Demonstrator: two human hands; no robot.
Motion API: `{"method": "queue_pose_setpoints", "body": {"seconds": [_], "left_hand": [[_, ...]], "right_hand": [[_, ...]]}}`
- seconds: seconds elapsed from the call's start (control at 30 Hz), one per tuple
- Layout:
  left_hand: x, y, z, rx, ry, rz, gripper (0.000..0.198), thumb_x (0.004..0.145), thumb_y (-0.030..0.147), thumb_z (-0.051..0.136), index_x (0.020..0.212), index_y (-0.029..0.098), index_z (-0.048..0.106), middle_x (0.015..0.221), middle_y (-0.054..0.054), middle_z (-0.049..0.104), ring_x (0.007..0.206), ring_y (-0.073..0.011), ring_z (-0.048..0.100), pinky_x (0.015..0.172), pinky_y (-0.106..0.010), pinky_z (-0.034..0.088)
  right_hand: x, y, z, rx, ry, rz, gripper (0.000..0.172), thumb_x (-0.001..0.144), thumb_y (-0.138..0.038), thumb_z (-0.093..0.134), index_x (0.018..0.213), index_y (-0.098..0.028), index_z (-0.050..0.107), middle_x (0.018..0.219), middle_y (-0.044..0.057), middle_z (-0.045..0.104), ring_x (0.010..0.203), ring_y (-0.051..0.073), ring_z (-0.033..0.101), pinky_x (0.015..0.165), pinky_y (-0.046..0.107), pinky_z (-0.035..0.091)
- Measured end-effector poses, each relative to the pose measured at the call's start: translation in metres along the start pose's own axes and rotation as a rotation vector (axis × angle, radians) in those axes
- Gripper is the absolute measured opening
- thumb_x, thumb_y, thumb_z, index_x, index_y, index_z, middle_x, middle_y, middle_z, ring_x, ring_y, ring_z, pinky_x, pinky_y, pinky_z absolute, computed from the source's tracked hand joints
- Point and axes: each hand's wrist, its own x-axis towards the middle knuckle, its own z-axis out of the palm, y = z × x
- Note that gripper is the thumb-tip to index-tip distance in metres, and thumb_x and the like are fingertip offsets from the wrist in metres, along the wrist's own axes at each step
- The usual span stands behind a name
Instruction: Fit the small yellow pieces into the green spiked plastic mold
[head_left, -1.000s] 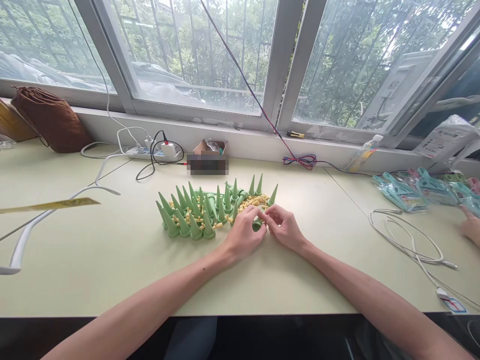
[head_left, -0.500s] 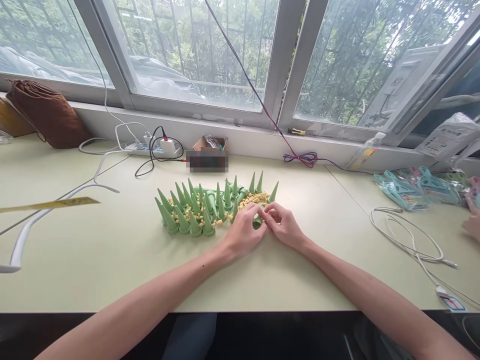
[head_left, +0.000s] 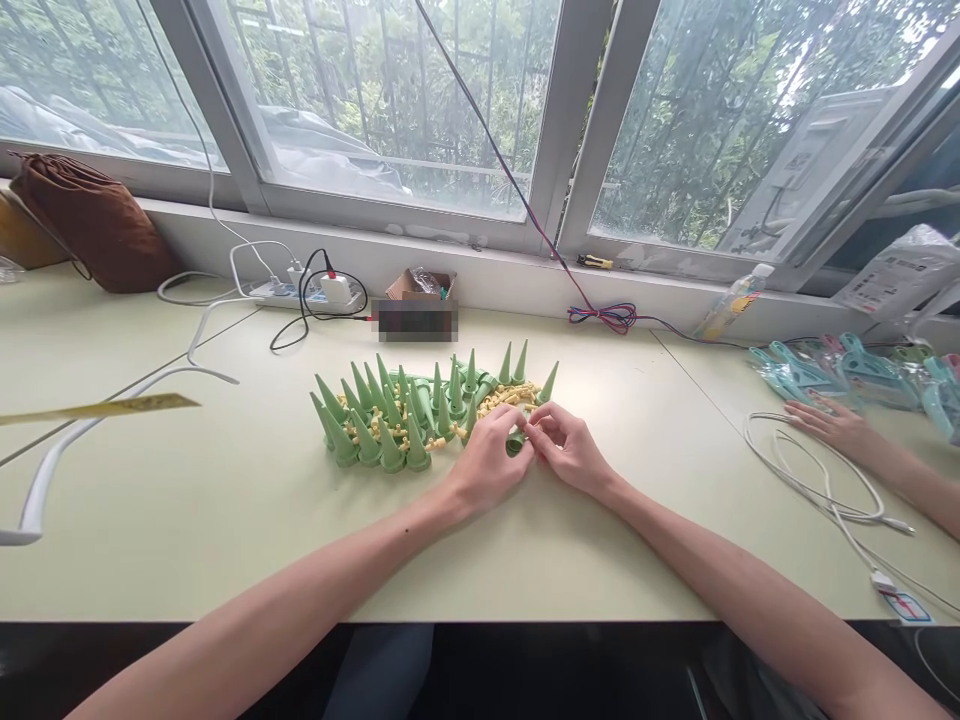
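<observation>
My left hand (head_left: 487,455) is closed around a green plastic spike (head_left: 514,443), whose round, hollow end points toward me. The fingertips of my right hand (head_left: 574,450) are pinched together right beside that end, touching my left fingers. Whatever sits between them is hidden or too small to make out. To the left, several green cone-shaped spikes (head_left: 391,450) stand point up in rows, with small yellow valve pieces (head_left: 439,443) among them. Beyond my hands lies a heap of yellow valve pieces (head_left: 499,400), and a few more green spikes (head_left: 519,365) stand around it.
Another person's hand (head_left: 844,435) rests at the right, near packaged teal clips (head_left: 806,375). White cables (head_left: 825,480) coil on the table there. A power strip (head_left: 307,293), small box (head_left: 424,283), bottle (head_left: 739,300) and brown bag (head_left: 94,225) line the window side.
Another person's hand has reached in from the right edge toward the coiled cable and clips. My own hands stay almost in place, with only slight finger movement.
</observation>
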Motion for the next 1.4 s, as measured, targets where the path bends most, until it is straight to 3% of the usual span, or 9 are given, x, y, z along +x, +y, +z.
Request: {"method": "queue_pose_setpoints", "body": {"seconds": [0.37, 0.67, 0.87, 1.1, 1.4], "left_hand": [[0.0004, -0.002, 0.0008, 0.024, 0.01, -0.014, 0.009, 0.082, 0.01, 0.059, 0.084, 0.019, 0.061, 0.087, -0.004, 0.061, 0.08, -0.0187, 0.06, 0.073, -0.034, 0.051], [0.0004, -0.0029, 0.001, 0.023, 0.027, -0.025, 0.007, 0.082, 0.012, 0.06, 0.084, 0.019, 0.061, 0.087, -0.004, 0.061, 0.079, -0.0192, 0.06, 0.073, -0.036, 0.051], [-0.0008, -0.0054, 0.0022, 0.016, 0.017, -0.029, 0.007, 0.084, 0.014, 0.06, 0.087, 0.02, 0.062, 0.088, -0.004, 0.061, 0.078, -0.0186, 0.06, 0.072, -0.035, 0.051], [-0.0011, -0.0034, 0.0014, 0.01, 0.002, -0.041, 0.005, 0.085, 0.015, 0.058, 0.083, 0.019, 0.059, 0.089, -0.004, 0.06, 0.081, -0.0188, 0.059, 0.072, -0.034, 0.051], [-0.0001, -0.0043, 0.0018, 0.012, 0.002, -0.043, 0.005, 0.085, 0.015, 0.058, 0.083, 0.02, 0.059, 0.09, -0.003, 0.061, 0.081, -0.0179, 0.059, 0.072, -0.033, 0.05]], "right_hand": [[0.0018, 0.0004, 0.0029, -0.03, 0.035, 0.036, 0.032, 0.094, -0.053, 0.053, 0.089, -0.022, 0.051, 0.049, -0.006, 0.051, 0.039, 0.012, 0.045, 0.043, 0.025, 0.038], [0.0024, 0.0001, 0.0019, -0.089, 0.105, -0.021, 0.033, 0.091, -0.052, 0.056, 0.085, -0.02, 0.057, 0.075, 0.003, 0.062, 0.054, 0.013, 0.054, 0.048, 0.026, 0.045], [0.0031, 0.0011, 0.0025, -0.064, 0.109, 0.033, 0.032, 0.093, -0.05, 0.055, 0.083, -0.02, 0.056, 0.052, -0.004, 0.049, 0.043, 0.012, 0.045, 0.043, 0.025, 0.038], [0.0029, 0.0009, 0.0016, -0.052, 0.113, -0.013, 0.026, 0.092, -0.044, 0.058, 0.085, -0.019, 0.057, 0.078, 0.003, 0.061, 0.058, 0.014, 0.057, 0.05, 0.026, 0.044], [0.0029, 0.0003, 0.0022, -0.076, 0.111, -0.002, 0.026, 0.093, -0.042, 0.056, 0.083, -0.018, 0.057, 0.069, 0.0, 0.058, 0.051, 0.012, 0.05, 0.047, 0.025, 0.041]]}}
